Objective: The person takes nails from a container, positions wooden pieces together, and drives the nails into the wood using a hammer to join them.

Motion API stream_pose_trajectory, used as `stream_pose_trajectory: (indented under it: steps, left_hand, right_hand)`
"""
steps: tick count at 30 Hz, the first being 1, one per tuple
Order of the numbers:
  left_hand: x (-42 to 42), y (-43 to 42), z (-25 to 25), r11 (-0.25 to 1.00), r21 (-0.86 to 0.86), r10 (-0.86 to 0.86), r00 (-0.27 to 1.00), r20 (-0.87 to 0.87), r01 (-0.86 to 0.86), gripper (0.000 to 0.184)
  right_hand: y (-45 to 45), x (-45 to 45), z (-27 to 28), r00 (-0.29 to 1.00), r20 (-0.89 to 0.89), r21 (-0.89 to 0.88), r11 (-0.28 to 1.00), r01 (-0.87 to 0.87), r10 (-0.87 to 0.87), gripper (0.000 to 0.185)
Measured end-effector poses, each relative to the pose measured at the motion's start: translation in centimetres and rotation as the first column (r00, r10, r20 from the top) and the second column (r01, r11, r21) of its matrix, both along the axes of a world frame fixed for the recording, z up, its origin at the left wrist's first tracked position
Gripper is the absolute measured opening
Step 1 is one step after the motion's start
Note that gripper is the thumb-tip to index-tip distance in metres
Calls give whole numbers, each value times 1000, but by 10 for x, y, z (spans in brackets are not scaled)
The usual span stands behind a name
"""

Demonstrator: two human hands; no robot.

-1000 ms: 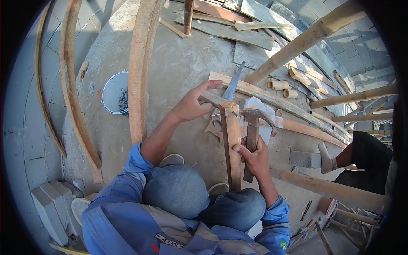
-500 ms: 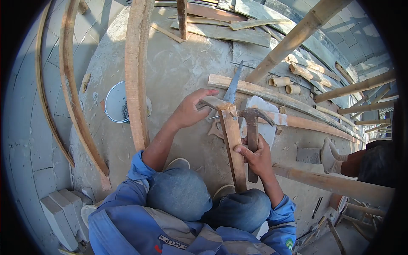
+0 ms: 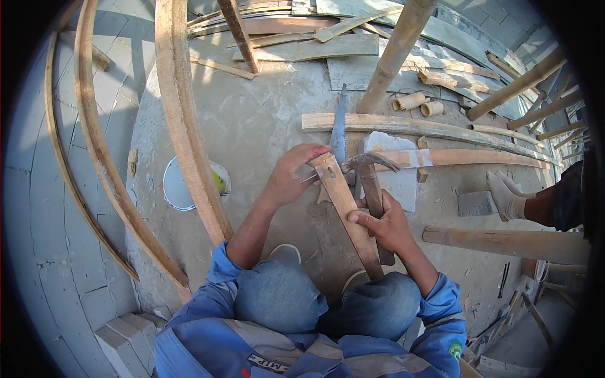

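A squared wooden piece (image 3: 350, 217) slants up from between my knees, with nails near its upper end. My right hand (image 3: 387, 223) wraps round this piece and the handle of a claw hammer (image 3: 372, 189), whose head is level with the wood's top. At the upper left end, my left hand (image 3: 290, 176) is closed on a short wooden piece that is mostly hidden behind the hand and the upright wood. Just beyond lies a handsaw (image 3: 339, 126) on the floor, its handle partly hidden. A pale slab (image 3: 400, 189) lies behind the hammer.
A white bucket (image 3: 179, 186) stands left, behind a tall timber (image 3: 179, 107). Long planks (image 3: 403, 126) cross the floor ahead. Bamboo poles (image 3: 397, 57) rise at the right. Another person's feet (image 3: 507, 195) rest near a grey block (image 3: 477, 203). More blocks (image 3: 129, 340) lie lower left.
The view has turned, and the surroundings appear shifted and tilted. The upright wood leans more to the left at its top. My left hand has come closer against its upper end.
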State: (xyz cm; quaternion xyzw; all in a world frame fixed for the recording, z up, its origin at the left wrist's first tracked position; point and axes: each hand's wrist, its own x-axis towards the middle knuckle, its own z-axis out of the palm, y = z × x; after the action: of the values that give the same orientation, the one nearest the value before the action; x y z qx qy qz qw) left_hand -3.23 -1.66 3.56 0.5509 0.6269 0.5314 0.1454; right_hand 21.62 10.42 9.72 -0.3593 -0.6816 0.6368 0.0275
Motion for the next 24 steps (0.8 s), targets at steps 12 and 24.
stream_pose_trajectory:
  steps: [12,24]
  left_hand:
    - [23,7,-18,911,92,382,905,188,-403,53]
    - [36,15,-18,812,285,571,792,-215,-509,54]
  right_hand:
    - [-1,5,4,992,-125,82,997,-4,14,47]
    - [-2,2,5,997,-74,59,998,-20,25,52]
